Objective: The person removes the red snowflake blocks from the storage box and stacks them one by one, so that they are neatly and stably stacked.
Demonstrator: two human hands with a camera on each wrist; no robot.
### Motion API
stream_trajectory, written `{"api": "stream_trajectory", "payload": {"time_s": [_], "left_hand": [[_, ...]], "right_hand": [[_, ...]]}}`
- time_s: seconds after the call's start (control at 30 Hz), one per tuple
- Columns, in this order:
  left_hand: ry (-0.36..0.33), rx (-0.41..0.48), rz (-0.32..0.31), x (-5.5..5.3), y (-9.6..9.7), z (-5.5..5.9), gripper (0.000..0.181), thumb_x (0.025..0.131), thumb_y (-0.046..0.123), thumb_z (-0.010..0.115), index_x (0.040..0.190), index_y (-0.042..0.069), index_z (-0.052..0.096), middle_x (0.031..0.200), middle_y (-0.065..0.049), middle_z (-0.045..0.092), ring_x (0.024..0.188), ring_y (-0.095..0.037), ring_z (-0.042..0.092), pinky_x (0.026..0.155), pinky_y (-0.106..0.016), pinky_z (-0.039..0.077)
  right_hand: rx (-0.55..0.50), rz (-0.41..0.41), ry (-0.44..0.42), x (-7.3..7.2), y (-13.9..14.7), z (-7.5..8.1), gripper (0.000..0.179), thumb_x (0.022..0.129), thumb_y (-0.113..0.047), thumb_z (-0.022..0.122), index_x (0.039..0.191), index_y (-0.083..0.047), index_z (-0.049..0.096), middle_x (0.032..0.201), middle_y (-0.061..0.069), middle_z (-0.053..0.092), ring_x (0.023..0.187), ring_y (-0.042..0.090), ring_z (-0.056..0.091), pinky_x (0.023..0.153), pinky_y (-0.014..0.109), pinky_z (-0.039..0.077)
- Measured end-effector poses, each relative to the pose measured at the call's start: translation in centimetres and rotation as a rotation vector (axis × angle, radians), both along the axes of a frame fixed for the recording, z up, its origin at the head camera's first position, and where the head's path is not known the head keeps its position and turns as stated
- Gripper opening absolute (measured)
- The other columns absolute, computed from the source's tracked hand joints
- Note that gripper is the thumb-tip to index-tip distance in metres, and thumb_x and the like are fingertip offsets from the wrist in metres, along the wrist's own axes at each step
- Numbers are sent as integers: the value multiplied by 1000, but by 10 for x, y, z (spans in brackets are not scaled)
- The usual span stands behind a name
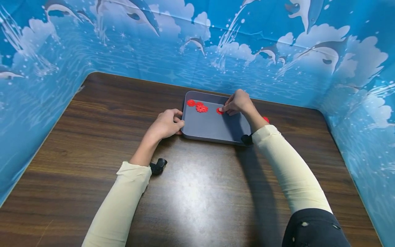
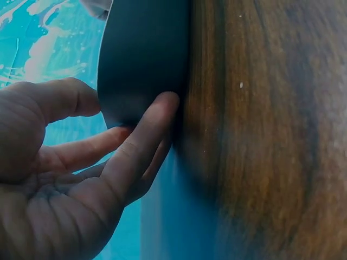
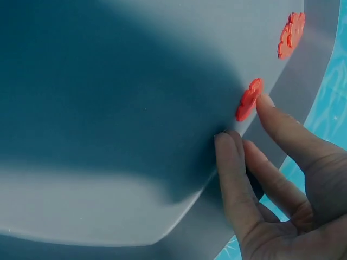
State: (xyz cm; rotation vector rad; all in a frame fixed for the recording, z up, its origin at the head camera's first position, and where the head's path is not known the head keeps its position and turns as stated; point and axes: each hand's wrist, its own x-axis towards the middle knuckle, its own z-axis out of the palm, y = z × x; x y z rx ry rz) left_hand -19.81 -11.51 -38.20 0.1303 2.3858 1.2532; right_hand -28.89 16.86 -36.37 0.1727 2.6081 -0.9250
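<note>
A grey tray [image 1: 213,127] sits near the far side of the table. My left hand [image 1: 166,123] holds its left edge, thumb at the rim; in the left wrist view the fingers [image 2: 162,105] lie against the tray's dark outer wall [image 2: 143,49]. Over the tray's far right part is my right hand [image 1: 239,103]. Its thumb touches a red notched disc [image 3: 249,100] on the tray floor, while the other fingers [image 3: 230,162] stand apart from the disc. Farther left in the tray are a red disc [image 1: 191,103] and a cluster of overlapping red discs [image 1: 202,108].
Another red piece [image 1: 265,119] shows beyond my right forearm, outside the tray. The brown wood-grain table [image 1: 191,192] ends against a blue curtain [image 1: 148,51] printed with dolphins. Each wrist carries a small black device [image 1: 158,166].
</note>
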Motion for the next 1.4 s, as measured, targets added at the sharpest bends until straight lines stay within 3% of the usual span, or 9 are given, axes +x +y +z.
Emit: {"api": "stream_trajectory", "payload": {"time_s": [0.2, 0.37, 0.67, 0.9, 1.17, 1.4], "left_hand": [[1, -26, 4, -1, 0, 0, 56, 105, 10, 62, 158, 1, 48, 132, -23, 71, 102, -32, 80, 105, -48, 61], [-6, -34, 11, -1, 2, 0, 58, 104, 9, 65, 158, 1, 47, 134, -24, 70, 102, -32, 80, 103, -48, 61], [-20, -33, 23, -1, 2, 1, 58, 104, 8, 65, 158, 1, 47, 133, -23, 70, 105, -33, 80, 103, -48, 61], [-32, -29, 24, -1, 2, 1, 59, 104, 8, 65, 159, 2, 46, 136, -24, 68, 107, -33, 80, 105, -48, 61], [-26, -14, 26, -1, 2, 0, 58, 103, 7, 66, 158, 1, 47, 135, -24, 68, 106, -34, 80, 103, -47, 63], [-31, 2, 18, -1, 2, 0, 57, 104, 7, 66, 158, 1, 47, 132, -23, 67, 106, -35, 79, 100, -47, 64]], "right_hand": [[43, 1, 29, 0, -3, -2, 21, 90, -9, 89, 100, 7, 80, 88, 15, 81, 69, 17, 77, 77, 37, 69], [11, 7, -5, 0, -1, -4, 14, 92, -8, 86, 96, 5, 81, 77, 4, 77, 73, 15, 74, 79, 35, 69], [53, 60, -53, -1, -3, -2, 19, 92, -15, 88, 94, 1, 78, 74, -1, 70, 71, 10, 67, 78, 30, 68], [-22, 47, -145, -3, -5, -3, 13, 94, -7, 83, 100, 1, 74, 86, 2, 73, 79, 13, 70, 81, 31, 68], [-17, 95, -218, -1, -7, -1, 13, 99, -3, 76, 108, 2, 69, 100, 7, 66, 84, 12, 66, 88, 30, 67], [-50, 106, -224, 0, -3, 1, 13, 102, -1, 71, 112, 5, 65, 106, 11, 61, 83, 12, 67, 86, 28, 67]]}}
